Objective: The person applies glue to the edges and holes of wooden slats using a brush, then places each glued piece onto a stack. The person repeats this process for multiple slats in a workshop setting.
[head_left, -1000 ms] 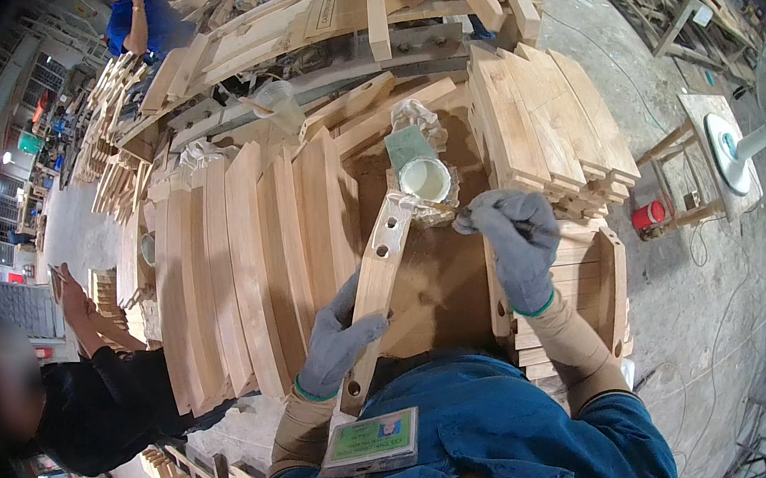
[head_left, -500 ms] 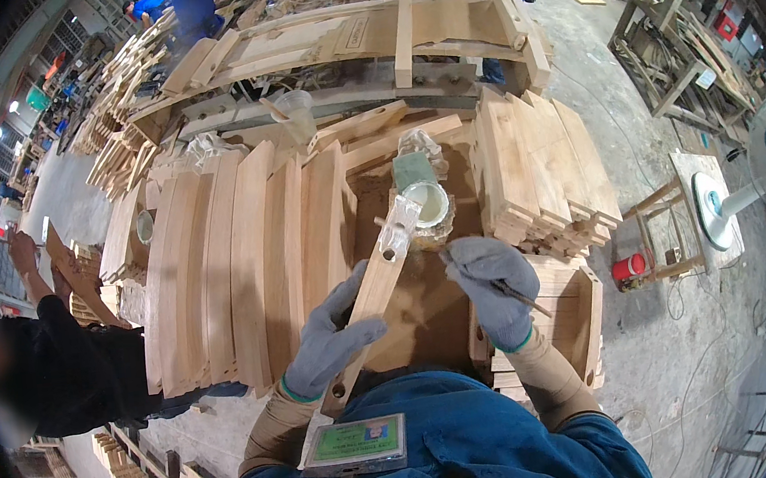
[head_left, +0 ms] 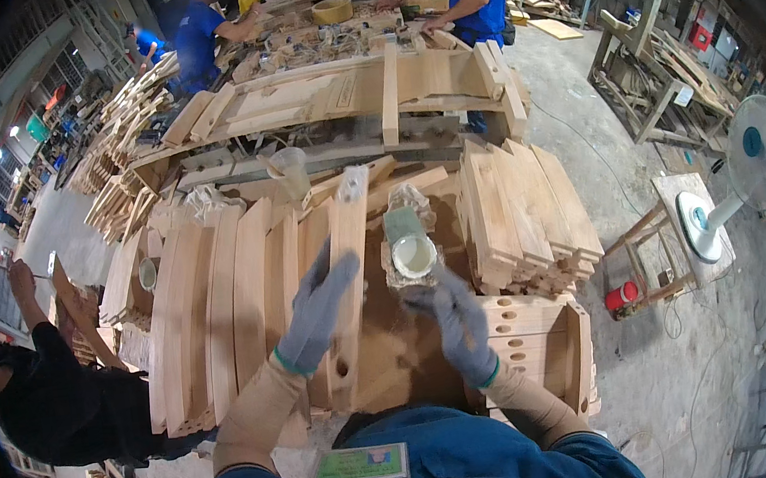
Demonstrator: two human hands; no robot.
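Note:
A pale wooden slat point(head_left: 353, 271) lies lengthwise in front of me, with a hole near its near end and a shiny wet-looking patch at its far end. My left hand point(head_left: 316, 313), in a grey glove, is against the slat's left side, fingers stretched out and apart. To the right, a white cup point(head_left: 414, 256) of pale liquid stands among crumpled plastic, a greenish block point(head_left: 406, 223) just behind it. My gloved right hand point(head_left: 459, 325) is beside the cup's near side; its fingers are smeared by motion, and no thin stick can be made out in it.
Stacked slats stand left point(head_left: 195, 326) and right point(head_left: 522, 214); more, with oval holes, are nearer right point(head_left: 522, 336). A frame bench point(head_left: 292, 108) lies beyond. A fan point(head_left: 703, 226) rests on a stool at right. A person in black point(head_left: 70, 397) works at left; others in blue work behind.
The slat has moved forward and left and turned to point away from me. My left hand's fingers have straightened. My right hand, earlier holding a thin stick, has moved left and nearer the cup.

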